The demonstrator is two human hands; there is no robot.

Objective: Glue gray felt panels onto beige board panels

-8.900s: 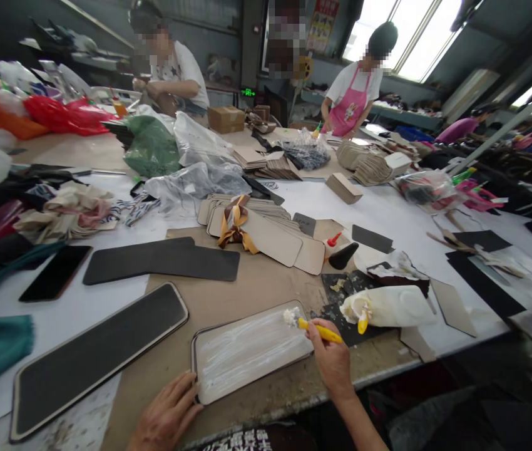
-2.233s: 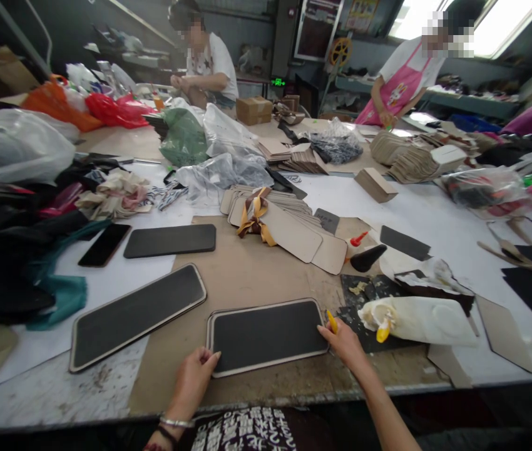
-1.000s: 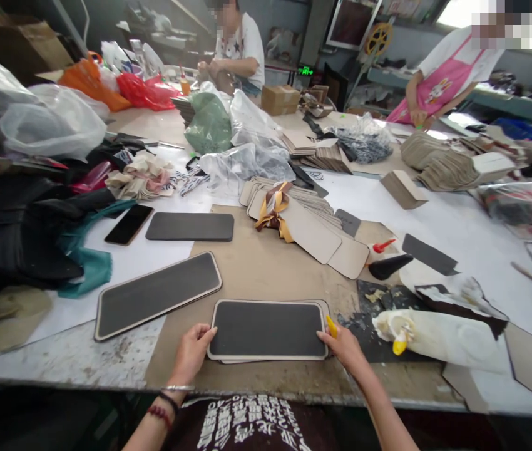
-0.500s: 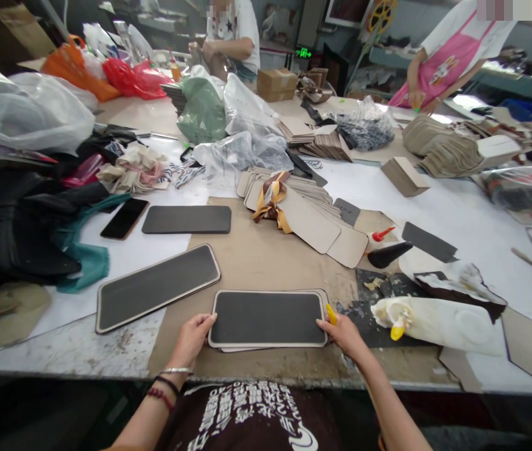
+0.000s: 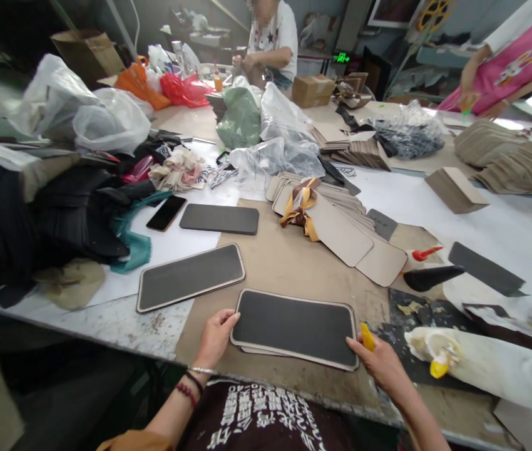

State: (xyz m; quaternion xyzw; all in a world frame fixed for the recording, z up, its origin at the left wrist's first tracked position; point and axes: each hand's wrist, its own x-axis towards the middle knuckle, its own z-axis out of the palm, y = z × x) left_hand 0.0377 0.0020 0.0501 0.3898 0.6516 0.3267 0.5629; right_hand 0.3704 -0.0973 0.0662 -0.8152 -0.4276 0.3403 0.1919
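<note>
A black-faced panel with a tan rim lies on a brown cardboard mat near the table's front edge, resting on a second board whose edge peeks out below it. My left hand pinches the panel's left end. My right hand is closed round a yellow brush handle, and its fingertips press the panel's right end.
A second rimmed panel, a dark sheet and a phone lie to the left. Ribbon-tied cardboard pieces sit behind. A white glue bottle and black nozzle lie right. Bags, fabric and two people fill the far side.
The glue-coated board seen first now has the black panel laid on it. Over the last second both hands stay at the panel's ends; my view has shifted left.
</note>
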